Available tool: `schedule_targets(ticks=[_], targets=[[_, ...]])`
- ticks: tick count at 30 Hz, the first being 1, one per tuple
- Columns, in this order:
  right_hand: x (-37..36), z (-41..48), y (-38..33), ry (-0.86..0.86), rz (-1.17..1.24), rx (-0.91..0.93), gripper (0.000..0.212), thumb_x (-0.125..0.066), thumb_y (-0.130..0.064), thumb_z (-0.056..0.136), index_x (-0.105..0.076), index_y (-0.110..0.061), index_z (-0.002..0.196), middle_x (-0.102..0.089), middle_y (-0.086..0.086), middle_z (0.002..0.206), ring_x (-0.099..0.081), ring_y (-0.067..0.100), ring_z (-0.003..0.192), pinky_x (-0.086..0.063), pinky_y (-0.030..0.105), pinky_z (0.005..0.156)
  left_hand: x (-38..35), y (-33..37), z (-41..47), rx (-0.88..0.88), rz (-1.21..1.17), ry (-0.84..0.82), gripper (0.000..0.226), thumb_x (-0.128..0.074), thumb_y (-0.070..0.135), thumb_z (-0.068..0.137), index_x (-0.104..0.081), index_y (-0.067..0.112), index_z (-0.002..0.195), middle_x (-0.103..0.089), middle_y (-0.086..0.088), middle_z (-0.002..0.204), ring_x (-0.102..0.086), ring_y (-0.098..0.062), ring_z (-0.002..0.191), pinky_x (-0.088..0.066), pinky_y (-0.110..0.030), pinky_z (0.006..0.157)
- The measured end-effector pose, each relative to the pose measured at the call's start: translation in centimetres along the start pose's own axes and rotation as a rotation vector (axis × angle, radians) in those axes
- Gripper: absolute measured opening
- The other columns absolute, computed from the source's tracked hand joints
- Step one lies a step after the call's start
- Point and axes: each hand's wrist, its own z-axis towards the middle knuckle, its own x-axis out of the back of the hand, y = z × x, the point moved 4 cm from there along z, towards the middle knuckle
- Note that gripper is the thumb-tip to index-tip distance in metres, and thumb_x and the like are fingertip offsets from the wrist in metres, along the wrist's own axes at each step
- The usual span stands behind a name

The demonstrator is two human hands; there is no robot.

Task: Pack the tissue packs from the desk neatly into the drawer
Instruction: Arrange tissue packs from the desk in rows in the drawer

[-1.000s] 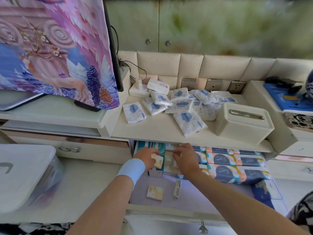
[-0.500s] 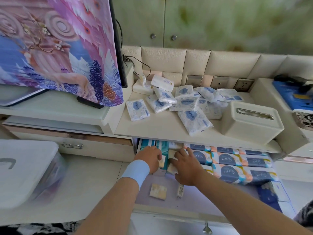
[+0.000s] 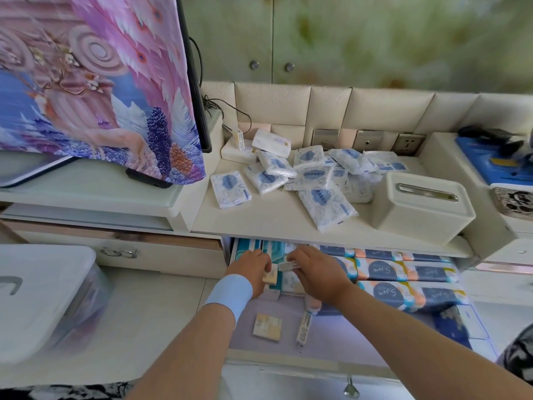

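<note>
Lifts the right hand (image 3: 317, 274) from its flat rest on the packs half a second ago to pinch a thin pale strip (image 3: 289, 265) between thumb and fingers (image 3: 300, 254); keeps the left hand (image 3: 250, 268) in much the same spot, fingers curled round a small beige packet (image 3: 271, 278). Works at the back left of the open drawer (image 3: 253, 349), lower centre of the frame, against the upright teal packs (image 3: 248, 249). Leaves the loose tissue packs (image 3: 313, 176) heaped on the worktop (image 3: 259, 220) in the middle of the frame, just left of the cream tissue box (image 3: 418, 209), well apart from both hands. Shows rows of orange-and-navy packs (image 3: 403, 272) filling the drawer's right side, plus a square beige packet (image 3: 267, 327) and a slim tube (image 3: 304, 327) lying loose on the lilac floor nearer the front.

Could go wrong, most likely, in three ways: leaving those small loose bits in the space meant for the tissue packs, enough to set later rows crooked or jam the drawer on closing; tipping the teal packs while fiddling beside them; sweeping part of the heap off the worktop on the reach up, with the nearest pack (image 3: 327, 209) close to the front lip.
</note>
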Motion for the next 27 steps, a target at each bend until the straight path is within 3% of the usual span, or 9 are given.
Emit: schedule_targets(ticks=[3, 6, 8, 10, 12, 16, 19, 22, 27], targets=[[-1.3, -0.5, 0.9, -0.125, -0.139, -0.075, 0.030, -0.067, -0.011, 0.085, -0.060, -0.018, 0.113, -0.055, 0.002, 0.115, -0.058, 0.021, 0.096, -0.053, 0.033, 0.059, -0.1, 0.1, 0.0, 0.000, -0.003, -0.006, 0.036, -0.062, 0.004, 0.082, -0.052, 0.023, 0.111, -0.046, 0.003, 0.122, -0.042, -0.020, 0.114, -0.045, -0.037, 0.092], [-2.7, -0.5, 0.7, -0.241, -0.198, -0.091, 0.028, -0.063, -0.007, 0.086, -0.059, -0.018, 0.112, -0.051, 0.004, 0.118, -0.058, 0.023, 0.097, -0.052, 0.033, 0.063, -0.1, 0.1, 0.0, 0.001, -0.006, 0.003, 0.036, -0.064, 0.005, 0.082, -0.052, 0.023, 0.111, -0.045, 0.003, 0.121, -0.042, -0.019, 0.113, -0.046, -0.036, 0.091], [-3.0, -0.3, 0.4, -0.257, -0.197, -0.103, 0.026, -0.060, -0.007, 0.089, -0.062, -0.018, 0.112, -0.054, 0.003, 0.118, -0.059, 0.022, 0.101, -0.047, 0.031, 0.073, -0.1, 0.1, 0.0, -0.001, -0.007, 0.009, 0.036, -0.064, 0.005, 0.083, -0.052, 0.024, 0.111, -0.045, 0.003, 0.121, -0.042, -0.019, 0.111, -0.045, -0.034, 0.089], [-3.2, -0.1, 0.5, -0.257, -0.269, -0.075, 0.030, -0.058, -0.008, 0.090, -0.066, -0.020, 0.116, -0.059, 0.002, 0.118, -0.054, 0.023, 0.112, -0.042, 0.034, 0.093, -0.1, 0.2, 0.0, 0.000, -0.003, 0.006, 0.036, -0.063, 0.004, 0.083, -0.052, 0.024, 0.111, -0.045, 0.003, 0.120, -0.042, -0.018, 0.111, -0.045, -0.032, 0.087], [-3.0, -0.1, 0.7, -0.247, -0.306, -0.050, 0.028, -0.057, -0.015, 0.093, -0.068, -0.022, 0.118, -0.062, 0.000, 0.118, -0.048, 0.023, 0.117, -0.036, 0.036, 0.102, 0.0, 0.3, 0.0, -0.007, -0.003, 0.003, 0.036, -0.063, 0.004, 0.083, -0.052, 0.024, 0.111, -0.046, 0.003, 0.119, -0.042, -0.019, 0.111, -0.045, -0.033, 0.087], [-0.4, -0.7, 0.7, -0.075, -0.118, 0.010, 0.029, -0.053, -0.036, 0.088, -0.068, -0.024, 0.110, -0.062, -0.003, 0.112, -0.049, 0.018, 0.105, -0.044, 0.037, 0.094, 0.6, 0.7, 0.1, 0.002, -0.060, 0.006, 0.029, -0.064, 0.015, 0.086, -0.052, 0.027, 0.109, -0.049, 0.004, 0.116, -0.046, -0.018, 0.107, -0.045, -0.032, 0.084], [0.5, -2.9, 2.0, -0.142, -0.173, 0.084, 0.067, -0.053, -0.061, 0.071, -0.056, -0.024, 0.127, -0.052, 0.004, 0.132, -0.046, 0.025, 0.118, -0.042, 0.042, 0.102, 0.8, 1.4, 0.3, 0.024, -0.143, 0.014, 0.027, -0.067, 0.022, 0.085, -0.050, 0.030, 0.104, -0.052, 0.004, 0.116, -0.051, -0.019, 0.101, -0.047, -0.031, 0.083], [0.0, -4.8, 4.4, -0.294, -0.328, -0.014, 0.091, -0.050, -0.077, 0.070, -0.042, -0.022, 0.142, -0.041, 0.009, 0.149, -0.039, 0.031, 0.132, -0.034, 0.049, 0.110, 0.8, 3.0, 0.4, -0.019, -0.169, 0.006, 0.028, -0.069, 0.026, 0.083, -0.052, 0.028, 0.106, -0.054, 0.005, 0.117, -0.052, -0.018, 0.100, -0.046, -0.031, 0.084], [-0.5, -5.3, 6.1, -0.276, -0.372, -0.312, 0.080, -0.063, -0.065, 0.078, -0.034, -0.027, 0.142, -0.041, 0.007, 0.139, -0.041, 0.030, 0.127, -0.031, 0.048, 0.108, 0.1, 5.7, 0.7, -0.117, -0.028, -0.064, 0.033, -0.068, 0.025, 0.080, -0.056, 0.031, 0.110, -0.055, 0.006, 0.116, -0.054, -0.018, 0.099, -0.043, -0.028, 0.080]])
